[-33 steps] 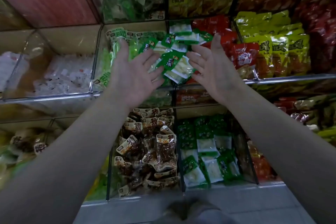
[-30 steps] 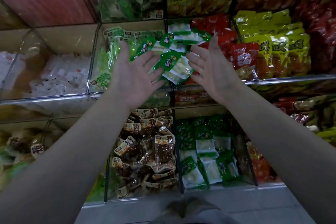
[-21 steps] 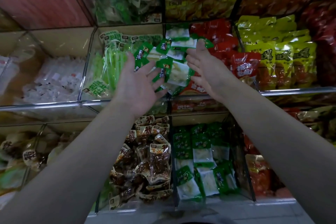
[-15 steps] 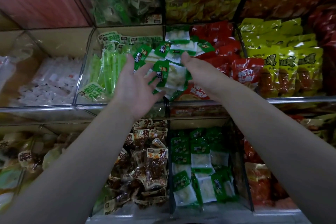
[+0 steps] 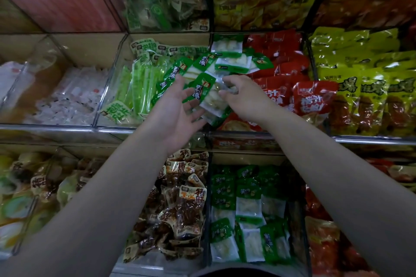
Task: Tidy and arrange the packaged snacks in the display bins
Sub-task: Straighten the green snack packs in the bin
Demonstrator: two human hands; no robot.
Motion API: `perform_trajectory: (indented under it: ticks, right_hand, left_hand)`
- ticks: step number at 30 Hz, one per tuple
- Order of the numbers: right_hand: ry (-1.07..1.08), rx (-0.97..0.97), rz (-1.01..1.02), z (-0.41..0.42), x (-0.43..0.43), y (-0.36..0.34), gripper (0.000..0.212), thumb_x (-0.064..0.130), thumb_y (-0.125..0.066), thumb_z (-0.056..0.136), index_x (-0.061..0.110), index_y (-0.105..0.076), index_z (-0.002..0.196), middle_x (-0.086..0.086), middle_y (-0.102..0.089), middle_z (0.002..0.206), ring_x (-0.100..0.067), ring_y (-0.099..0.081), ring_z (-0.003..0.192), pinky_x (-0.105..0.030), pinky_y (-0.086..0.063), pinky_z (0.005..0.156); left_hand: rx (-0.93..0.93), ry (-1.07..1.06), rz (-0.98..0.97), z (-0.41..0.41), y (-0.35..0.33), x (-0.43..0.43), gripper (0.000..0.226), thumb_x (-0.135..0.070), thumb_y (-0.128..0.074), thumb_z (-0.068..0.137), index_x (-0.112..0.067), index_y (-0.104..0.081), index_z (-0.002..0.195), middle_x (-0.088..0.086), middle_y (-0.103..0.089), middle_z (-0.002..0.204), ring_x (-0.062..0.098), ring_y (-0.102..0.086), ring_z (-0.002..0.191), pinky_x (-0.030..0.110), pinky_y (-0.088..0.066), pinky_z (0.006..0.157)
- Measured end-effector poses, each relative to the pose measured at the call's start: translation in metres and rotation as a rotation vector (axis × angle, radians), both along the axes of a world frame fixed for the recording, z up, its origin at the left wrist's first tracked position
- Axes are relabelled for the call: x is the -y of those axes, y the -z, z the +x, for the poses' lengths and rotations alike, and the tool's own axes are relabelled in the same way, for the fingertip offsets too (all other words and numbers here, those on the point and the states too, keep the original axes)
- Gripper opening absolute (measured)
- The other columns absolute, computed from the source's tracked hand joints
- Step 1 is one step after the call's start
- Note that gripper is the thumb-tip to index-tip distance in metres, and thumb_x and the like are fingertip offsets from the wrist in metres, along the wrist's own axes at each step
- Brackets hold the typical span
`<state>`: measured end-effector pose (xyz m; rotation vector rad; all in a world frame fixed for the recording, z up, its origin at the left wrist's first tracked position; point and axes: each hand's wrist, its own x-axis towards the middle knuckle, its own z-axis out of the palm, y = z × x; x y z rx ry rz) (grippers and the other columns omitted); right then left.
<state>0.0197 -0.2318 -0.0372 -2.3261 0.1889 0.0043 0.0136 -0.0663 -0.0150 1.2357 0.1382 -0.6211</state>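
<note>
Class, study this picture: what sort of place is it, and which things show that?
Probably a shop's loose-snack display. Tiered clear bins hold heaps of small sealed snacks, sorted by kind: red packets, yellow packets, brown packets. The left hand touches and the right hand pinches green-and-white packets.

A loose heap of green-and-white packets [image 5: 221, 63] straddles the divider between two clear bins [image 5: 111, 81], tilted and overlapping. Just left of the heap, light-green stick packs [image 5: 139, 87] stand on end. Right of it lie red packets [image 5: 292, 87], then yellow packets [image 5: 360, 87]. Below the heap, brown packets [image 5: 186, 204] sit jumbled.
</note>
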Motion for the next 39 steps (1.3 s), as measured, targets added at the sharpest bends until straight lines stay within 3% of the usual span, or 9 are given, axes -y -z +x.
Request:
perform_trajectory:
  ticks: [3, 5, 12, 15, 19, 24, 27, 32, 39]
  right_hand:
    - [-0.006, 0.027, 0.055, -0.001, 0.003, 0.002, 0.051, 0.028, -0.057, 0.097, 0.014, -0.043, 0.144, -0.006, -0.041, 0.148, -0.022, -0.044, 0.131, -0.030, -0.035, 0.104]
    - [0.002, 0.047, 0.091, -0.004, 0.004, 0.001, 0.051, 0.026, -0.059, 0.096, 0.014, -0.044, 0.143, -0.005, -0.043, 0.146, -0.019, -0.047, 0.126, -0.027, -0.037, 0.098]
    - [0.033, 0.166, 0.274, -0.020, 0.000, -0.005, 0.043, 0.015, -0.061, 0.094, 0.019, -0.053, 0.136, 0.001, -0.056, 0.132, -0.008, -0.051, 0.112, -0.024, -0.042, 0.096]
    - [0.059, 0.195, 0.372, -0.026, -0.005, -0.006, 0.035, 0.015, -0.063, 0.092, 0.026, -0.057, 0.125, -0.002, -0.062, 0.120, -0.014, -0.058, 0.110, -0.034, -0.048, 0.098]
    - [0.100, 0.245, 0.457, -0.039, -0.011, -0.014, 0.024, 0.012, -0.064, 0.090, 0.029, -0.058, 0.106, -0.009, -0.065, 0.110, -0.022, -0.062, 0.101, -0.041, -0.052, 0.093]
    - [0.128, 0.236, 0.530, -0.066, -0.017, -0.017, 0.016, 0.014, -0.067, 0.089, 0.022, -0.059, 0.100, -0.002, -0.067, 0.102, -0.014, -0.063, 0.089, -0.028, -0.054, 0.077]
    - [0.156, 0.198, 0.560, -0.083, -0.020, -0.011, 0.015, 0.011, -0.069, 0.088, 0.018, -0.059, 0.098, -0.011, -0.067, 0.103, -0.025, -0.065, 0.094, -0.037, -0.056, 0.087]
    - [0.194, 0.098, 0.618, -0.106, -0.016, 0.008, 0.021, 0.015, -0.073, 0.085, 0.020, -0.059, 0.099, -0.008, -0.070, 0.102, -0.025, -0.067, 0.098, -0.046, -0.055, 0.091]
    - [0.213, -0.022, 0.649, -0.144, -0.011, 0.047, 0.025, 0.016, -0.074, 0.084, 0.024, -0.062, 0.104, 0.003, -0.074, 0.097, -0.016, -0.071, 0.093, -0.044, -0.056, 0.089]
  left_hand:
    - [0.035, -0.049, -0.035, -0.002, 0.002, 0.003, 0.065, -0.051, -0.033, 0.100, -0.011, -0.024, 0.151, 0.019, -0.036, 0.149, 0.030, -0.047, 0.129, 0.042, -0.041, 0.102]
    - [0.059, -0.076, -0.028, -0.004, 0.000, 0.006, 0.065, -0.049, -0.032, 0.101, -0.012, -0.020, 0.153, 0.018, -0.027, 0.155, 0.032, -0.036, 0.139, 0.045, -0.033, 0.111]
    - [0.090, -0.135, -0.041, -0.012, 0.000, 0.008, 0.065, -0.048, -0.032, 0.102, -0.013, -0.016, 0.154, 0.015, -0.015, 0.161, 0.030, -0.027, 0.144, 0.046, -0.027, 0.115]
    - [0.084, -0.140, -0.067, -0.018, 0.000, 0.007, 0.066, -0.048, -0.032, 0.102, -0.011, -0.017, 0.154, 0.014, -0.016, 0.161, 0.027, -0.031, 0.143, 0.043, -0.029, 0.114]
    - [0.073, -0.168, -0.119, -0.027, -0.002, 0.004, 0.061, -0.042, -0.033, 0.103, -0.009, -0.022, 0.153, 0.017, -0.024, 0.157, 0.026, -0.040, 0.136, 0.039, -0.035, 0.108]
    - [0.082, -0.203, -0.170, -0.037, 0.006, -0.004, 0.040, -0.022, -0.046, 0.102, -0.010, -0.046, 0.140, 0.009, -0.052, 0.139, 0.020, -0.059, 0.111, 0.033, -0.058, 0.084]
    - [0.071, -0.184, -0.181, -0.044, 0.014, -0.008, 0.034, -0.018, -0.047, 0.101, -0.012, -0.052, 0.134, 0.008, -0.059, 0.130, 0.022, -0.060, 0.109, 0.037, -0.059, 0.081]
    - [0.068, -0.139, -0.107, -0.059, 0.026, -0.010, 0.022, -0.016, -0.044, 0.101, -0.020, -0.055, 0.118, -0.002, -0.065, 0.087, 0.011, -0.063, 0.072, 0.022, -0.053, 0.052]
    - [0.025, -0.034, -0.045, -0.084, 0.057, -0.006, 0.019, -0.009, -0.045, 0.099, -0.025, -0.056, 0.095, -0.007, -0.068, 0.068, 0.009, -0.065, 0.059, 0.021, -0.052, 0.047]
